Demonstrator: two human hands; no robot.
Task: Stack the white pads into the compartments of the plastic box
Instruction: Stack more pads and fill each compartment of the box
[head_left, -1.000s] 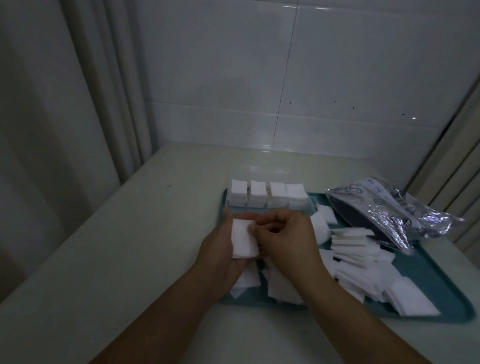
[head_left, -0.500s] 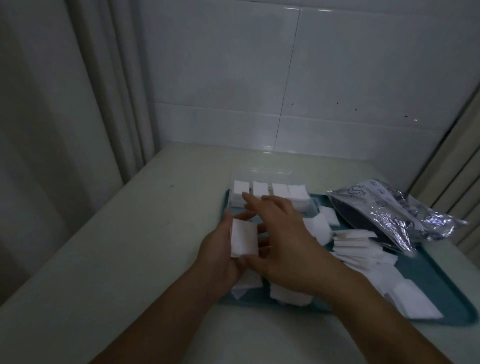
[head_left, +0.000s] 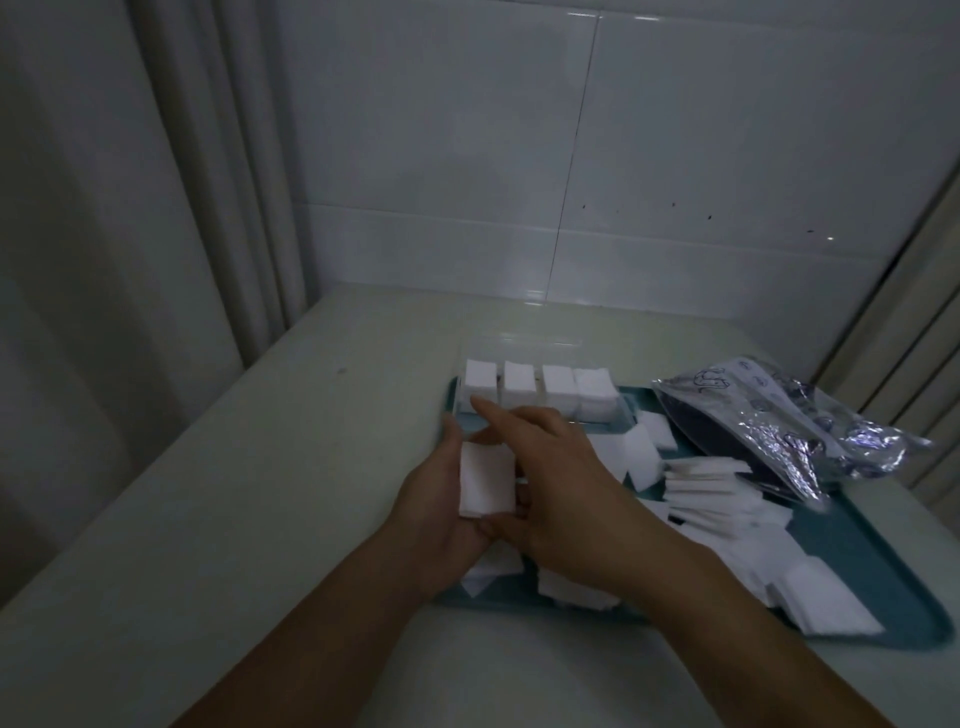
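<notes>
Soft square white pads (head_left: 487, 480) stack held in left hand (head_left: 441, 512), right hand (head_left: 561, 493) fingers extended

pale table (head_left: 260, 519), teal tray (head_left: 857, 545) on it

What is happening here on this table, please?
A person is sorting white pads into a clear plastic box that stands at the far end of a teal tray. The left hand holds a small stack of pads upright. The right hand reaches across it with straight fingers toward the box, holding nothing visible. Four compartments already show pads. Many loose pads lie on the tray, beside a silver foil bag.
</notes>
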